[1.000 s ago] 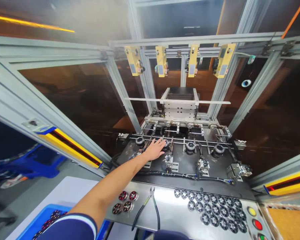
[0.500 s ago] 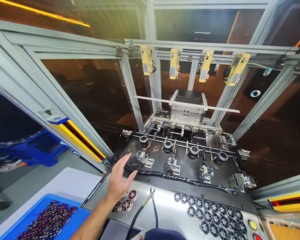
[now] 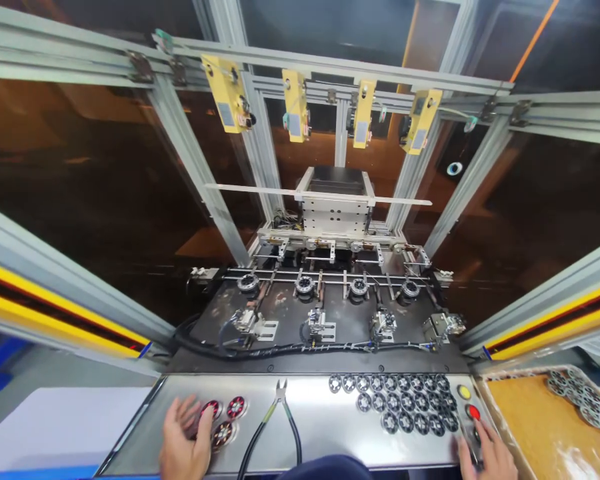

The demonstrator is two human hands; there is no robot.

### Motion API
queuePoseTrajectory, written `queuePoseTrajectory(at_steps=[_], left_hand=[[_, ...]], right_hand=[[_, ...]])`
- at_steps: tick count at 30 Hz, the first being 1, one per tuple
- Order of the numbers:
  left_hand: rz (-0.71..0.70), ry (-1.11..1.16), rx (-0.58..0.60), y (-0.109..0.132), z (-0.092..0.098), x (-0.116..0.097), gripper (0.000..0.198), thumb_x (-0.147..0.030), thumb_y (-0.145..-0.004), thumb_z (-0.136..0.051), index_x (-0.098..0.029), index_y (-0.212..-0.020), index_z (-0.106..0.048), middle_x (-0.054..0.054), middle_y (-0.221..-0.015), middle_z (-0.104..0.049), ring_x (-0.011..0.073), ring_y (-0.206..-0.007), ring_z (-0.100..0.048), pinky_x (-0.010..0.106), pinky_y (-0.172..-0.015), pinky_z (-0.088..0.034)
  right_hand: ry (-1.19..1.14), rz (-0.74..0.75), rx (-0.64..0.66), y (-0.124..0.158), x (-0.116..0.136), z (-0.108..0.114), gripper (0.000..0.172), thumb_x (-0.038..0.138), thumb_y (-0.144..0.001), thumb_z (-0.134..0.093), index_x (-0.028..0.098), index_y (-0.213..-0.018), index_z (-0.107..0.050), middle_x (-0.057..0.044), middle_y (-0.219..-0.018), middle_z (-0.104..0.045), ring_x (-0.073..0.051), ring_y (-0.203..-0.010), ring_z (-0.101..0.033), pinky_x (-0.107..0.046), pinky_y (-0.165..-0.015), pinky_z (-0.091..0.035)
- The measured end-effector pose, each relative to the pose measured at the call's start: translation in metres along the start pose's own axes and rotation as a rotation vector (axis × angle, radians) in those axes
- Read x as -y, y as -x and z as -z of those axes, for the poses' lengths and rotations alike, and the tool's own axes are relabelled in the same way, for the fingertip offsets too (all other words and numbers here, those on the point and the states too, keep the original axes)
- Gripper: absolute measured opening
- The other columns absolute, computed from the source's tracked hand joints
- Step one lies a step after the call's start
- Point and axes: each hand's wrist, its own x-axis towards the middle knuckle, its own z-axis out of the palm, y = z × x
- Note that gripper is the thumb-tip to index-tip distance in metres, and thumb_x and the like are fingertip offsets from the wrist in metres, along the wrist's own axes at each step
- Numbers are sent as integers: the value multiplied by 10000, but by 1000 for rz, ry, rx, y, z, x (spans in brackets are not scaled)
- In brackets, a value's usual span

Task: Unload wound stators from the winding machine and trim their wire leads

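My left hand [image 3: 184, 441] lies at the near left of the steel shelf [image 3: 320, 427], fingers spread and slightly bent over a small group of red-wound round parts [image 3: 225, 420], the thumb touching one. My right hand [image 3: 486, 455] rests at the shelf's right end, fingers stretched onto the control panel just below the red button [image 3: 474, 412] and yellow button [image 3: 463, 392]; it holds nothing. Behind the shelf, the black machine bed [image 3: 280, 303] carries a row of round fixtures [image 3: 305, 286] with parts seated in them.
Black-handled cutters [image 3: 273, 420] lie mid-shelf. Several bare silver round parts [image 3: 395, 400] are laid out to the right. A brown tray [image 3: 540, 427] with more silver parts stands at far right. An aluminium frame with yellow sensors [image 3: 294, 105] and yellow light curtains [image 3: 60, 313] encloses the machine.
My left hand has drawn back out of the machine bed to the red-wound parts on the shelf. My right hand has come into view at the buttons. The view has swung right.
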Motion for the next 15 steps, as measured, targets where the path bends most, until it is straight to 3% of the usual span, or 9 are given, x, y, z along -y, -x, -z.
queuePoseTrajectory(at_steps=[9, 15], left_hand=[[28, -103, 40, -1, -1, 3, 785, -614, -805, -478, -129, -1416, -390, 171, -1125, -726, 387, -1148, -640, 567, -1018, -459], [7, -165, 26, 0, -1, 4, 720, -587, -824, -487, -150, -1392, -425, 146, -1078, -732, 382, -1112, -648, 562, -981, -475]], right_hand=[[24, -58, 15, -3, 7, -15, 521, 414, -995, -336, 175, -1454, -393, -193, -1275, -590, -376, -1044, -632, -520, -847, -495], [66, 2, -30, 9, 4, 2, 586, 461, -999, -405, 31, -1395, -437, -252, -1093, -624, -395, -951, -628, -521, -808, -521]])
